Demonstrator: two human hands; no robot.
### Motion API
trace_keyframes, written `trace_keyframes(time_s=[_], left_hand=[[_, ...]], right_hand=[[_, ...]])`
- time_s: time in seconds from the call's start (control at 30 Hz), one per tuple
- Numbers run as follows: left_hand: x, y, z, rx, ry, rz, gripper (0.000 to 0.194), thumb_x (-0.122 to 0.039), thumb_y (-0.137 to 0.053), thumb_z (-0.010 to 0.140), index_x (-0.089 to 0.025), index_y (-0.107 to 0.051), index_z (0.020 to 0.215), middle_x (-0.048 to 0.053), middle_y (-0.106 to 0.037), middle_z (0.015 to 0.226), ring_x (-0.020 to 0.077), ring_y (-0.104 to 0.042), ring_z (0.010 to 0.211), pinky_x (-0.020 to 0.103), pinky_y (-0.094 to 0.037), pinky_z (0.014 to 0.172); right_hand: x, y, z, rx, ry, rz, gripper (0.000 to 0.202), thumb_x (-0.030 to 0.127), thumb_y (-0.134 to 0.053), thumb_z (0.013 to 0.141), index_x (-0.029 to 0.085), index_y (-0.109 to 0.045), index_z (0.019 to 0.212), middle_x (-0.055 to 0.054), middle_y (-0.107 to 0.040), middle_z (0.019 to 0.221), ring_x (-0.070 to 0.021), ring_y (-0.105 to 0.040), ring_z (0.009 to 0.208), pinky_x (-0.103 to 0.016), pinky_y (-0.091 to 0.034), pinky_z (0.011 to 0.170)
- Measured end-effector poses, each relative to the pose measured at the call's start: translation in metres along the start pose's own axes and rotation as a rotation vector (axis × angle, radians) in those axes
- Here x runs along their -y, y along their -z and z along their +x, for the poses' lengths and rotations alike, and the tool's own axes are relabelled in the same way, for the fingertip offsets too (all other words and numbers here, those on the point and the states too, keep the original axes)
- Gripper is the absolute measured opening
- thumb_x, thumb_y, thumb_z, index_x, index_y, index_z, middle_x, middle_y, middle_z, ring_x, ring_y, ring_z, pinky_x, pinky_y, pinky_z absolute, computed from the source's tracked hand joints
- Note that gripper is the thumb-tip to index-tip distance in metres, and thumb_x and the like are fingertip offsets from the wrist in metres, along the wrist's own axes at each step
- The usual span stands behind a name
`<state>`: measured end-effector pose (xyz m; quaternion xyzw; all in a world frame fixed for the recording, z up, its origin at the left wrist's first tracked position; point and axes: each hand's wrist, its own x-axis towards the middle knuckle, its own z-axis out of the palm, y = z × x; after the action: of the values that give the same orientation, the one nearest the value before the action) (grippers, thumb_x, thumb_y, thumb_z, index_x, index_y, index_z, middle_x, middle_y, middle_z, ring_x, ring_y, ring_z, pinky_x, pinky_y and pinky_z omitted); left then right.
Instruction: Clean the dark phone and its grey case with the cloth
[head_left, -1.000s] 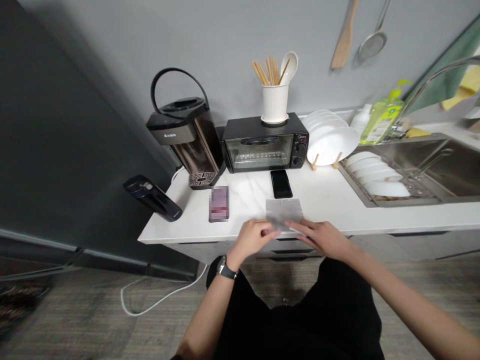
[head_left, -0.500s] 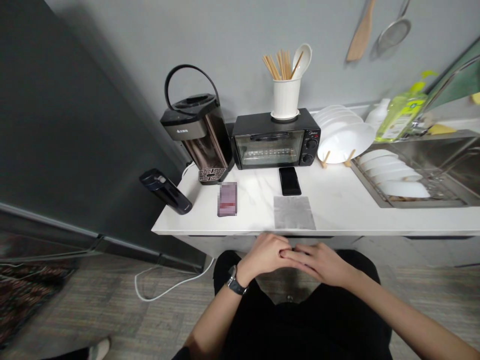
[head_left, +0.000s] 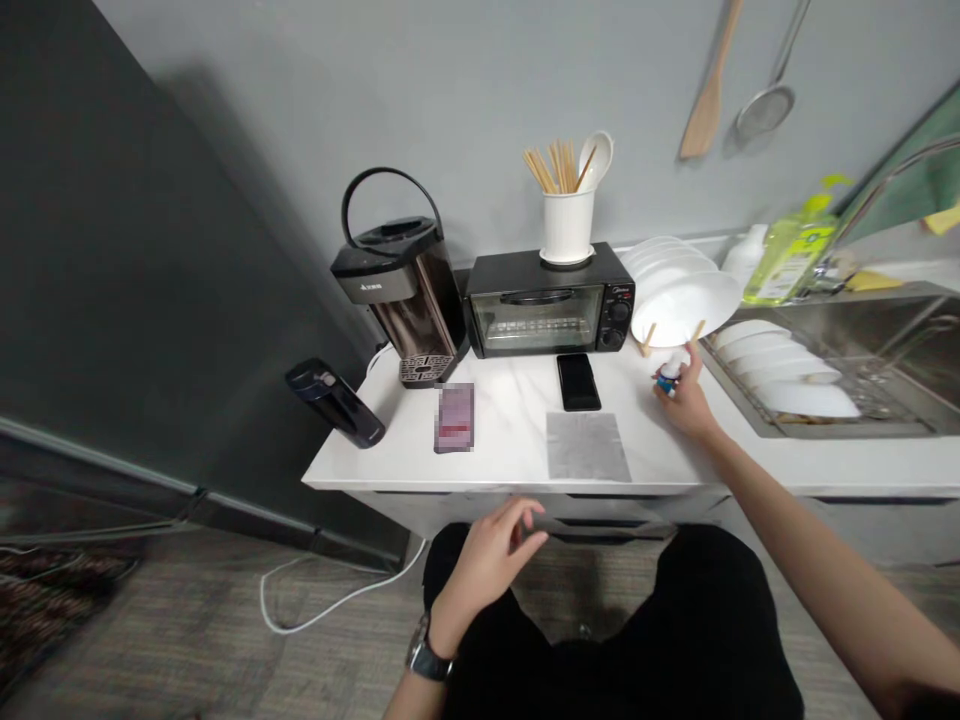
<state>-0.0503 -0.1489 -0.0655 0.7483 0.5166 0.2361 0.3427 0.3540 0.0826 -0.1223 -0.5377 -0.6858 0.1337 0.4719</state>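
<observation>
My right hand (head_left: 688, 405) is over the right part of the counter, its fingers closed around a small white-and-blue bottle (head_left: 667, 375). Most of that bottle is hidden by the fingers, and I cannot tell whether its base touches the counter. Just in front of the counter's edge, above my lap, my left hand (head_left: 491, 550) is empty with its fingers curved and apart. A grey square cloth or sheet (head_left: 589, 447) lies flat at the front edge between the hands. Behind it rests a black phone (head_left: 578, 382).
On the white counter (head_left: 510, 455) lie a pixelated purple packet (head_left: 454, 418) and a dark flask (head_left: 335, 403). A water dispenser (head_left: 401, 300) and toaster oven (head_left: 551, 300) stand behind, with a utensil holder (head_left: 568, 225) on the oven. Racked plates (head_left: 682, 308) and a sink (head_left: 885, 425) are right.
My hands were together at the counter's edge and have parted. The right reached forward and right over the counter, where the small bottle now shows in it; the left moved slightly left and opened.
</observation>
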Motion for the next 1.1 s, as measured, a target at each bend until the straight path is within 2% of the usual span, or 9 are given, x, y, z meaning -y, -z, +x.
trace_keyframes(time_s=[0.27,0.37,0.47,0.6,0.7,0.8,0.9,1.03,1.1], left_hand=[[0.008,-0.003,-0.02,-0.078,0.073,-0.007,0.018,-0.03,-0.06,0.102,-0.029,-0.067,0.119,-0.001,-0.067,0.1,0.0159,-0.065,0.086,0.028,-0.049,0.081],[0.003,0.002,-0.011,-0.131,0.022,0.022,0.017,-0.03,-0.059,0.104,-0.029,-0.067,0.119,0.0,-0.068,0.103,0.0177,-0.066,0.093,0.03,-0.051,0.087],[-0.002,0.009,0.01,-0.181,-0.098,0.081,0.017,-0.029,-0.057,0.105,-0.028,-0.066,0.119,0.003,-0.069,0.114,0.0209,-0.065,0.11,0.035,-0.052,0.099],[-0.009,0.012,0.063,-0.167,-0.262,0.198,0.028,-0.034,-0.057,0.105,-0.028,-0.063,0.132,0.006,-0.066,0.136,0.0239,-0.058,0.13,0.042,-0.047,0.114],[-0.02,0.002,0.124,-0.174,-0.23,0.333,0.041,-0.044,-0.054,0.106,-0.024,-0.058,0.141,0.01,-0.062,0.145,0.0264,-0.056,0.137,0.043,-0.043,0.119],[-0.037,-0.016,0.192,-0.255,0.058,0.509,0.063,-0.057,-0.045,0.106,-0.01,-0.054,0.146,0.022,-0.062,0.14,0.0356,-0.058,0.132,0.048,-0.048,0.112],[-0.052,-0.029,0.246,-0.2,0.249,0.615,0.091,-0.072,-0.046,0.098,-0.001,-0.041,0.154,0.033,-0.052,0.148,0.0451,-0.051,0.138,0.055,-0.048,0.109],[-0.057,-0.027,0.279,-0.073,0.289,0.655,0.101,-0.071,-0.054,0.092,-0.002,-0.028,0.16,0.035,-0.039,0.16,0.0467,-0.04,0.149,0.056,-0.041,0.114],[-0.053,-0.015,0.285,-0.002,0.313,0.639,0.1,-0.067,-0.066,0.085,-0.004,-0.036,0.156,0.035,-0.046,0.156,0.0474,-0.046,0.145,0.053,-0.045,0.11]], right_hand=[[-0.014,-0.017,0.02,-0.069,-0.1,0.061,0.114,0.051,-0.07,0.08,0.015,-0.003,0.164,-0.022,-0.062,0.139,-0.0363,-0.066,0.122,-0.057,-0.052,0.104],[-0.008,-0.01,-0.006,-0.247,-0.125,0.048,0.116,0.06,-0.074,0.077,0.015,-0.009,0.163,-0.027,-0.046,0.154,-0.0378,-0.057,0.134,-0.058,-0.048,0.11],[0.012,-0.002,-0.05,-0.352,-0.189,-0.011,0.088,0.058,-0.067,0.088,0.016,-0.03,0.155,-0.024,-0.056,0.143,-0.0365,-0.063,0.124,-0.059,-0.05,0.106],[0.059,-0.003,-0.093,-0.01,-0.049,-0.041,0.039,0.045,-0.056,0.099,0.025,-0.058,0.133,-0.012,-0.067,0.126,-0.0307,-0.068,0.115,-0.05,-0.053,0.105],[0.088,-0.012,-0.096,0.214,0.072,-0.031,0.03,0.038,-0.051,0.103,0.029,-0.064,0.128,-0.008,-0.067,0.131,-0.0273,-0.066,0.122,-0.044,-0.052,0.109],[0.097,-0.022,-0.089,0.246,0.107,-0.09,0.03,0.038,-0.05,0.105,0.029,-0.068,0.127,-0.008,-0.067,0.133,-0.0276,-0.065,0.124,-0.047,-0.052,0.11],[0.093,-0.026,-0.088,0.236,0.149,-0.17,0.029,0.037,-0.054,0.104,0.027,-0.071,0.124,-0.011,-0.066,0.133,-0.0297,-0.063,0.125,-0.049,-0.053,0.11],[0.091,-0.025,-0.091,0.248,0.191,-0.203,0.031,0.034,-0.055,0.103,0.026,-0.07,0.129,-0.012,-0.064,0.137,-0.0298,-0.06,0.129,-0.049,-0.052,0.112],[0.092,-0.024,-0.091,0.256,0.191,-0.205,0.031,0.034,-0.056,0.103,0.026,-0.07,0.13,-0.012,-0.064,0.137,-0.0298,-0.06,0.129,-0.048,-0.052,0.111]])
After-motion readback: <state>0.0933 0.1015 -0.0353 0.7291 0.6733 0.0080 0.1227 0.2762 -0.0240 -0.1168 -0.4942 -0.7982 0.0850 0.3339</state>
